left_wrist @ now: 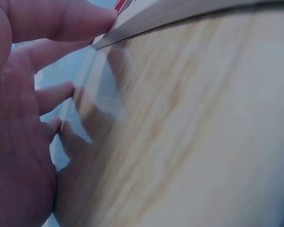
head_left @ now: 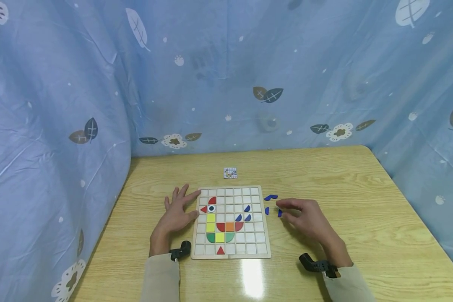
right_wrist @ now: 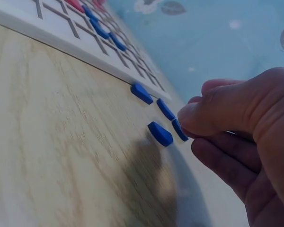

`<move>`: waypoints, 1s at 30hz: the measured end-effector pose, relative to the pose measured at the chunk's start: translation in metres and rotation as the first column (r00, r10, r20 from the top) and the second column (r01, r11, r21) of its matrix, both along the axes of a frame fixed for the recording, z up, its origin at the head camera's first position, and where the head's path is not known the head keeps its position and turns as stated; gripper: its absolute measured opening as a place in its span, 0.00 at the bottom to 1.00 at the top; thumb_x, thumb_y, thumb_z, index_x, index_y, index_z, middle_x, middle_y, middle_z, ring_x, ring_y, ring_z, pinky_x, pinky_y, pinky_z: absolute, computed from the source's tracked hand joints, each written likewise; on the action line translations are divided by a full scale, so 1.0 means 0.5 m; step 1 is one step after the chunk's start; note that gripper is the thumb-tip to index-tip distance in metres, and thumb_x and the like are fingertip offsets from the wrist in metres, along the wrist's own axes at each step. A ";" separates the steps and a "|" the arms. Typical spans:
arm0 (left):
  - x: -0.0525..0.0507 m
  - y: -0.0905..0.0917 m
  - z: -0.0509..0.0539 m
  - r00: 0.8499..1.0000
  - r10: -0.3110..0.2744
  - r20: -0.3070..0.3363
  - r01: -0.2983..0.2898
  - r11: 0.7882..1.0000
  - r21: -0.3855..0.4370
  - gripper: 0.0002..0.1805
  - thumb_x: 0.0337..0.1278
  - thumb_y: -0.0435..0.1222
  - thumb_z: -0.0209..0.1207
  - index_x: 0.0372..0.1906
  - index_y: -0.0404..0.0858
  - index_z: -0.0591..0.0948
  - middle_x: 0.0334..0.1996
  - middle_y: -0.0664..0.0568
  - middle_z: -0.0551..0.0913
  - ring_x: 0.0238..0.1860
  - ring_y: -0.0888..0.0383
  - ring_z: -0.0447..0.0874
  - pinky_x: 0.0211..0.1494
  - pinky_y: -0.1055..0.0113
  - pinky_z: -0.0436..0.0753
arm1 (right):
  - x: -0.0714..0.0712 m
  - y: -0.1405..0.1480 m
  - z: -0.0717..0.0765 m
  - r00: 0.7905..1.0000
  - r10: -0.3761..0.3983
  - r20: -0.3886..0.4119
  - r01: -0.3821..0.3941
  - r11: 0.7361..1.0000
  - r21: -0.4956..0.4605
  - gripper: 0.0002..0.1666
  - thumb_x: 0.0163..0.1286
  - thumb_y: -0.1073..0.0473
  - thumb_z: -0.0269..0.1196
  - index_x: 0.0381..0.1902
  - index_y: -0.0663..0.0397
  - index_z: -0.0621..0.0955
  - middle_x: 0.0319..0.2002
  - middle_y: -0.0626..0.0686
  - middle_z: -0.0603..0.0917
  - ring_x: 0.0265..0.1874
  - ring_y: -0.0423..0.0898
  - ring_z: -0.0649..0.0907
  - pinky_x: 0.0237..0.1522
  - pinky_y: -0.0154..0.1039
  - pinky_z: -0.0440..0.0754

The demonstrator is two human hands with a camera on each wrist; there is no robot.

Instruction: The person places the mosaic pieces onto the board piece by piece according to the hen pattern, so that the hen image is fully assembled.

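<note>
A wooden grid board (head_left: 249, 256) lies on the table, holding coloured tiles in a bird-like pattern. Among them are yellow squares (head_left: 210, 217), an eye tile (head_left: 211, 208), an orange square (head_left: 230, 227) and blue half-round pieces (head_left: 247, 208). My left hand (head_left: 176, 213) spreads its fingers at the board's left side; thumb and index fingertip touch its edge. Right of the board, my right hand (head_left: 305, 216) hovers with thumb and index apart, holding nothing. Close by its fingertips lie several loose blue half-round pieces (right_wrist: 160, 134), the nearest partly hidden by the hand in the head view.
Behind the board lies a small picture card (head_left: 230, 173) with a gridded pattern. A blue curtain (head_left: 226, 75) with leaf and flower prints stands round the back and sides of the wooden table (head_left: 324, 176).
</note>
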State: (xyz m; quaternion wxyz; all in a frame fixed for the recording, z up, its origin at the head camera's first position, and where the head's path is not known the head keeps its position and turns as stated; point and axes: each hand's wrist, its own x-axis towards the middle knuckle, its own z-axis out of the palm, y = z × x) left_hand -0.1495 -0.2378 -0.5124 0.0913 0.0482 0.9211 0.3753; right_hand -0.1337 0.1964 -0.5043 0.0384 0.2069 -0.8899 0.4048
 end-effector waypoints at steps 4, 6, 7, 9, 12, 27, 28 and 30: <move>0.001 0.000 -0.002 1.000 0.010 -0.005 -0.010 1.000 0.006 0.40 0.67 0.35 0.65 0.84 0.50 0.72 0.91 0.41 0.47 0.91 0.35 0.26 0.84 0.30 0.20 | -0.012 -0.009 -0.008 1.000 0.016 0.017 -0.017 1.000 0.018 0.22 0.66 0.71 0.76 0.56 0.52 0.92 0.52 0.47 0.95 0.57 0.54 0.93 0.62 0.54 0.89; 0.002 0.001 -0.002 1.000 0.012 -0.004 -0.012 1.000 0.015 0.40 0.67 0.34 0.66 0.84 0.50 0.71 0.91 0.41 0.47 0.91 0.35 0.26 0.84 0.30 0.20 | -0.014 -0.011 -0.011 1.000 0.013 0.026 -0.014 0.999 0.038 0.21 0.66 0.70 0.76 0.56 0.50 0.93 0.51 0.46 0.95 0.57 0.54 0.92 0.62 0.55 0.88; 0.002 0.001 -0.002 1.000 0.012 -0.004 -0.012 1.000 0.018 0.40 0.67 0.34 0.66 0.84 0.50 0.71 0.91 0.41 0.47 0.91 0.35 0.26 0.84 0.30 0.20 | -0.014 -0.011 -0.013 0.999 0.014 0.031 -0.015 0.999 0.045 0.21 0.67 0.70 0.75 0.56 0.50 0.93 0.51 0.46 0.95 0.57 0.54 0.92 0.62 0.55 0.88; 0.003 0.001 -0.001 1.000 0.014 -0.001 -0.014 1.000 0.020 0.40 0.68 0.34 0.66 0.84 0.50 0.71 0.91 0.41 0.47 0.91 0.35 0.26 0.84 0.30 0.20 | -0.011 -0.009 -0.013 0.999 0.005 0.032 -0.007 0.998 0.063 0.19 0.67 0.69 0.75 0.55 0.49 0.93 0.50 0.45 0.95 0.56 0.53 0.93 0.62 0.54 0.88; 0.003 0.002 0.001 1.000 0.017 0.002 -0.017 1.000 0.019 0.40 0.69 0.34 0.65 0.85 0.49 0.71 0.91 0.41 0.47 0.91 0.35 0.26 0.85 0.31 0.19 | -0.004 -0.001 -0.013 1.000 -0.007 0.022 0.005 0.997 0.080 0.19 0.67 0.69 0.76 0.53 0.48 0.93 0.50 0.43 0.95 0.55 0.51 0.93 0.62 0.53 0.89; 0.003 -0.001 0.003 1.000 0.010 0.002 -0.010 1.000 0.000 0.43 0.63 0.33 0.64 0.85 0.49 0.70 0.91 0.41 0.46 0.91 0.35 0.26 0.85 0.31 0.20 | 0.013 0.009 -0.019 1.000 0.001 0.001 -0.001 0.998 0.062 0.20 0.64 0.71 0.77 0.52 0.48 0.93 0.50 0.44 0.95 0.52 0.44 0.93 0.58 0.44 0.91; 0.003 -0.001 0.003 1.000 0.007 0.003 -0.007 1.000 0.000 0.43 0.63 0.34 0.64 0.85 0.50 0.70 0.91 0.41 0.46 0.91 0.35 0.26 0.85 0.31 0.20 | 0.013 0.006 -0.019 1.000 0.004 0.000 -0.004 0.998 0.057 0.20 0.64 0.71 0.77 0.51 0.48 0.93 0.50 0.44 0.95 0.51 0.44 0.93 0.58 0.43 0.91; 0.003 -0.002 0.003 1.000 0.003 0.006 -0.003 1.000 0.004 0.42 0.64 0.33 0.64 0.85 0.50 0.71 0.91 0.41 0.45 0.91 0.35 0.25 0.85 0.31 0.19 | 0.012 0.001 -0.020 1.000 0.015 -0.010 -0.015 0.999 0.044 0.20 0.63 0.73 0.76 0.51 0.49 0.93 0.49 0.44 0.95 0.51 0.45 0.94 0.57 0.43 0.91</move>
